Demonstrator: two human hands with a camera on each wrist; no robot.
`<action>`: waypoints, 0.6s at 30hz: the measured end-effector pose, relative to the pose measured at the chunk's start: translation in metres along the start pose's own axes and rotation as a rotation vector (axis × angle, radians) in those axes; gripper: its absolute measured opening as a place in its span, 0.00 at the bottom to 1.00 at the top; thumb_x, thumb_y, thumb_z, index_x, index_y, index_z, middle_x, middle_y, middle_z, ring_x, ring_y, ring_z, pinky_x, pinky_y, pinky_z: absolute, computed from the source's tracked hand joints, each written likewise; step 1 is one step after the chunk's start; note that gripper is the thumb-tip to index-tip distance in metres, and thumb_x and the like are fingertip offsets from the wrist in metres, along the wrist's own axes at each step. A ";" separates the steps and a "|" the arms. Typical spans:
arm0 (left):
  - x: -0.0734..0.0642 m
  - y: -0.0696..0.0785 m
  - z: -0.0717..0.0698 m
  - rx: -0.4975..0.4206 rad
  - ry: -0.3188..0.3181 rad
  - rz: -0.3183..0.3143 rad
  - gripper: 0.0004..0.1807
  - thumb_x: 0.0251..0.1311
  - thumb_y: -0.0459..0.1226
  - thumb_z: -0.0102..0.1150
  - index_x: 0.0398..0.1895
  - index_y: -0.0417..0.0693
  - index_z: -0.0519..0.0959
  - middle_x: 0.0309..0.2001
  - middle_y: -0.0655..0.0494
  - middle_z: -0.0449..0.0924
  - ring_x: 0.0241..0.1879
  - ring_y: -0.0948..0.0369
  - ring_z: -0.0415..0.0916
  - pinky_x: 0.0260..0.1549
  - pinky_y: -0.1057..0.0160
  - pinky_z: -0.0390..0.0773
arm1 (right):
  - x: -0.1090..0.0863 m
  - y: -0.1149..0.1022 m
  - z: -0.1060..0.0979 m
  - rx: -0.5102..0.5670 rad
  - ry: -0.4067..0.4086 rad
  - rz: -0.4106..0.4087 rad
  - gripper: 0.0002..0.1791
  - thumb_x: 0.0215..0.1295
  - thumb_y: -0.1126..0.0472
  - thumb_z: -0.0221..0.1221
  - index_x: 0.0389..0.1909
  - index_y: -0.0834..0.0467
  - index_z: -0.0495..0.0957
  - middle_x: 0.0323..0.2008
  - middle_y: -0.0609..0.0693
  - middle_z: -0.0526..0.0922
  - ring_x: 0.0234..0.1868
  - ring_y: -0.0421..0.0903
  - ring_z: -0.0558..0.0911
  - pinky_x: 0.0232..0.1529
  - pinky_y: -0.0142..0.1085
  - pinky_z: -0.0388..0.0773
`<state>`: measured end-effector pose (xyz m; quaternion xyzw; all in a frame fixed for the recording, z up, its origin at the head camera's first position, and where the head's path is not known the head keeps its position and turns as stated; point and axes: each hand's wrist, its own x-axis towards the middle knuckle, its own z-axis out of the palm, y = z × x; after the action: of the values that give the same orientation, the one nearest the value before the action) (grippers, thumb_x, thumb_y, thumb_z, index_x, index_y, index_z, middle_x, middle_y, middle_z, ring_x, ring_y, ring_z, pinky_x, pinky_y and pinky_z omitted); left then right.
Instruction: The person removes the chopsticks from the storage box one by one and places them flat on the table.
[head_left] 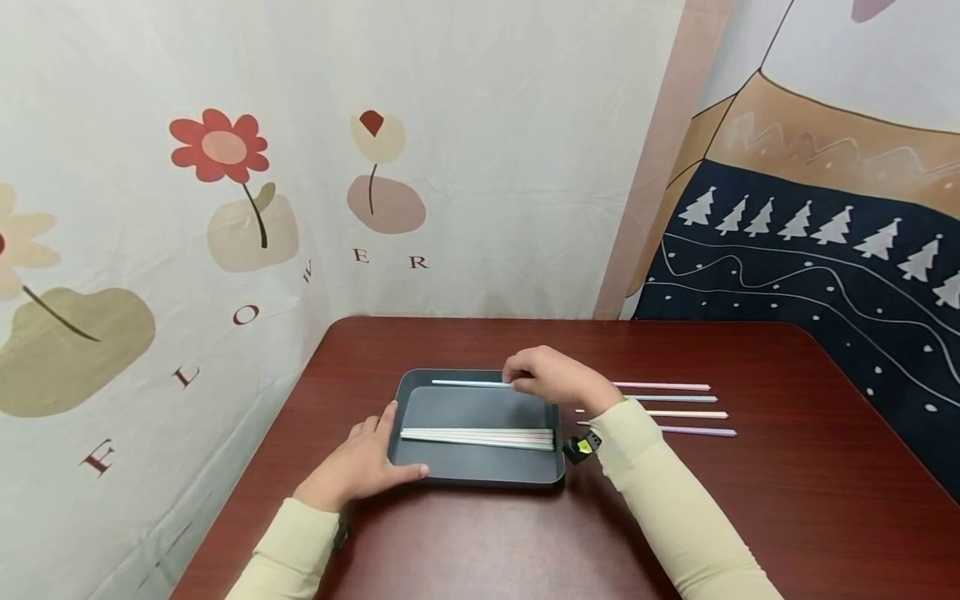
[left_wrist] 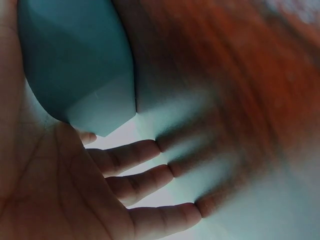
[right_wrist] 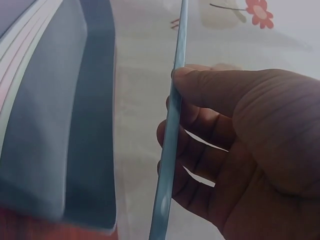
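My right hand [head_left: 557,379] pinches a light blue stick [right_wrist: 171,122] between thumb and fingertips. It is long, thin and slightly shiny, and lies level over the far side of a dark grey tray [head_left: 465,408] in the head view. Inside the tray, nearer the front, lies a bundle of pale sticks [head_left: 477,437], side by side and running left to right. My left hand [head_left: 358,465] rests at the tray's left end, fingers extended along the side and thumb at the front rim. In the left wrist view its fingers are spread beside the tray's corner [left_wrist: 82,75].
Right of the tray, several pastel sticks lie roughly parallel on the reddish-brown table [head_left: 780,500], among them a pink stick [head_left: 675,386] and a purple stick [head_left: 701,431]. My right forearm crosses over their left parts. A flower-printed cloth [head_left: 480,125] hangs behind the table.
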<state>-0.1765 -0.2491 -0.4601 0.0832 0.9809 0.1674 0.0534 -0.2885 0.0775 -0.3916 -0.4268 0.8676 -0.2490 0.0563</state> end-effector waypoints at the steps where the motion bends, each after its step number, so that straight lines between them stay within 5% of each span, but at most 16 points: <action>1: 0.000 0.000 0.000 0.002 -0.001 0.000 0.70 0.43 0.75 0.61 0.77 0.36 0.47 0.64 0.32 0.65 0.65 0.36 0.61 0.58 0.42 0.68 | -0.003 0.002 -0.001 0.001 -0.002 0.009 0.08 0.70 0.64 0.60 0.34 0.47 0.80 0.35 0.39 0.78 0.34 0.39 0.75 0.35 0.35 0.75; 18: 0.001 0.002 -0.001 0.008 -0.030 -0.037 0.72 0.43 0.75 0.60 0.78 0.36 0.46 0.65 0.33 0.64 0.65 0.36 0.61 0.56 0.41 0.70 | -0.059 0.041 -0.011 0.021 0.006 0.119 0.06 0.68 0.68 0.60 0.37 0.55 0.83 0.33 0.41 0.79 0.35 0.41 0.76 0.40 0.38 0.76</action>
<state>-0.1774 -0.2479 -0.4584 0.0677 0.9821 0.1610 0.0708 -0.2837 0.1483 -0.4080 -0.3730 0.8889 -0.2557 0.0730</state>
